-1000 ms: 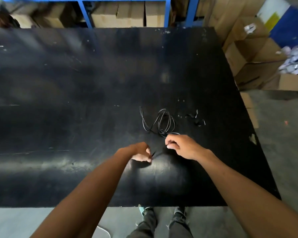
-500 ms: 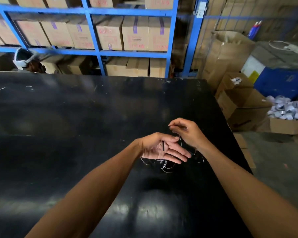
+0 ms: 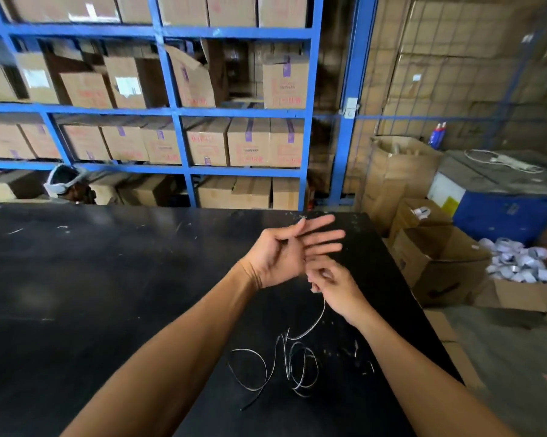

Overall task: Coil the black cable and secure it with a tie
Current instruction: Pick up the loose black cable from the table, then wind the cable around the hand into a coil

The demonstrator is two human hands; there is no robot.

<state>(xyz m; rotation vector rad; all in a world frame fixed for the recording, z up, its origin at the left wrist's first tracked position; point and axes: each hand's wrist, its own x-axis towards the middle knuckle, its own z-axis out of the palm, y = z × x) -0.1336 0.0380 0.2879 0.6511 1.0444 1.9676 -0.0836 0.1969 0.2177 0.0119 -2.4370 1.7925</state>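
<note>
While the left hand stays flat and spread as a winding form, the right hand's grip pinches the black cable just below it, slack trailing onto the surface.

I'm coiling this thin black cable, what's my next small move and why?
Probably lay the strand pinched in your right hand across your open, spread left hand: most of the thin black cable lies in loose loops on the black table.

Single head view, looking forward and slightly down over table; shelving beyond, somewhat blurred.
</note>
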